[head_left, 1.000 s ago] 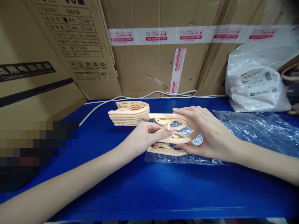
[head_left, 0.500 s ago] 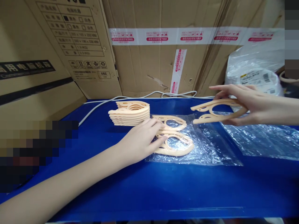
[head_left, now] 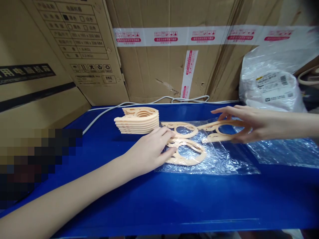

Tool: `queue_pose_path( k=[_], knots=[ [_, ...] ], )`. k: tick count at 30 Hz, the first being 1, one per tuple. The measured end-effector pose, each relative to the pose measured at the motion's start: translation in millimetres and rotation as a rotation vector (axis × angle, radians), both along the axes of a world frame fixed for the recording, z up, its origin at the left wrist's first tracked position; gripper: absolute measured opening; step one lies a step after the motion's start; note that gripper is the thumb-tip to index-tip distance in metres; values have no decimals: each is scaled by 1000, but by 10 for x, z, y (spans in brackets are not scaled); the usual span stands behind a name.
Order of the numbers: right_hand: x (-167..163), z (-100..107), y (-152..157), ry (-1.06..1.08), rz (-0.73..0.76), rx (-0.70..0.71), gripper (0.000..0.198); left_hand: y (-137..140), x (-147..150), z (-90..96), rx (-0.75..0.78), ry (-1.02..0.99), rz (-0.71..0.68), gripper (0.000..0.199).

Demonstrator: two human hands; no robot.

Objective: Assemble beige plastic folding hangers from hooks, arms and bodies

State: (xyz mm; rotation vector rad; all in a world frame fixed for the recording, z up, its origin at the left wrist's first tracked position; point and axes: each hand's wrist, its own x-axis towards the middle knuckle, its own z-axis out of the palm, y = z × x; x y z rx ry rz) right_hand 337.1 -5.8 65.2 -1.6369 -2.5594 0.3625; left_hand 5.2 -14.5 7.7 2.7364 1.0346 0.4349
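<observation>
Two peach plastic folding hangers, an upper one and a lower one, lie flat with the clear plastic bag. Across their left ends rests my left hand, its fingers stretched out and its thumb apart; the parts under it are hidden. My right hand grips the rounded end of a third folding hanger, whose two arm ends point left, over the right part of the bag. A neat stack of the same hangers stands just beyond my left hand.
Another clear plastic bag lies to the right on the blue tabletop. Cardboard boxes wall in the back and left. A white cable runs along the back edge. A white wrapped parcel sits at back right.
My right hand has moved left and lower with its hanger, bringing the arm ends close to the bagged hangers. My left hand stays in place. The view has shifted slightly.
</observation>
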Motion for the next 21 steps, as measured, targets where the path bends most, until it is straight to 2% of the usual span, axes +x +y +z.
queue_pose_path(
  k=[3,7,10,13,15,18,21],
  knots=[
    [-18,63,-26,20,29,-115,72,-16,13,9,-2,-6,-2,34],
    [-140,-19,-31,22,42,-127,76,-79,47,32,-30,-30,-36,32],
    [-271,-172,-20,59,87,-87,78,-125,61,52,-31,-31,-58,32],
    [-304,-275,-11,100,66,-27,83,-140,57,83,-6,-16,-54,28],
    [-248,-292,0,91,29,-26,90,-136,47,114,55,52,-6,26],
    [-140,-279,38,45,-12,-72,92,-125,27,170,135,215,147,25],
    [-142,-299,87,90,10,-98,90,-118,13,211,69,306,302,19]
  ],
)
